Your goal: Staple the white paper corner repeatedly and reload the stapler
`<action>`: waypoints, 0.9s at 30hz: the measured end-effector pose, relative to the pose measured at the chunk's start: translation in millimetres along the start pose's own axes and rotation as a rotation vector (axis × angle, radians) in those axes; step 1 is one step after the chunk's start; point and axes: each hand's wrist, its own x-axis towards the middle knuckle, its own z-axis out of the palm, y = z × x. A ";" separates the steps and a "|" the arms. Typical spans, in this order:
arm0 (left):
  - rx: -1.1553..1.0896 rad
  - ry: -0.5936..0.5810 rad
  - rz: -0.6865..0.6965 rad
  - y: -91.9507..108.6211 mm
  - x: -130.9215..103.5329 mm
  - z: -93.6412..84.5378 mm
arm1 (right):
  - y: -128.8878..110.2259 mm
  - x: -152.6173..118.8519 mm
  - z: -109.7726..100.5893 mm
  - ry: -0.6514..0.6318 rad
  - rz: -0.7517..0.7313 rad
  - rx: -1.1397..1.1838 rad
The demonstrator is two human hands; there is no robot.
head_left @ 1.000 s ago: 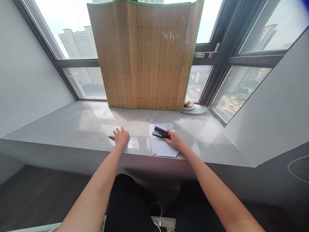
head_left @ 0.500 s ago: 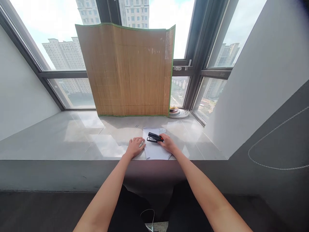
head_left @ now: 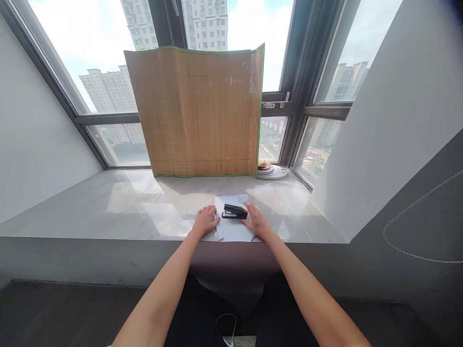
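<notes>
Windowsill point(head_left: 94, 212) with white paper point(head_left: 235, 232) and a black stapler point(head_left: 234, 212) on it.
Bamboo mat point(head_left: 206, 115), green-edged, stands beyond the paper, in front of the window point(head_left: 275, 135). Stacked plates point(head_left: 277, 172) beyond the paper, off to its right. Left hand point(head_left: 205, 220) at the paper's left edge, thumb spread from the fingers. Right hand point(head_left: 258, 223) at the paper's right side, thumb and fingers parted about the stapler's orange-marked end; cannot tell whether they grip. Stapler lies crosswise over the paper's middle.

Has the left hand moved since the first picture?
Yes: the left hand has moved right along the ledge, away from the left wall, to the left edge of the paper.
</notes>
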 end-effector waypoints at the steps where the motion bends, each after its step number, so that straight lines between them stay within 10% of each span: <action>1: 0.001 0.002 0.010 -0.6 0.3 0.7 | -2.7 -4.2 -0.7 0.022 0.013 -0.035; 27: -0.290 0.063 0.003 2.9 -3.7 16.5 | -17.1 -12.6 7.4 0.008 0.068 -0.352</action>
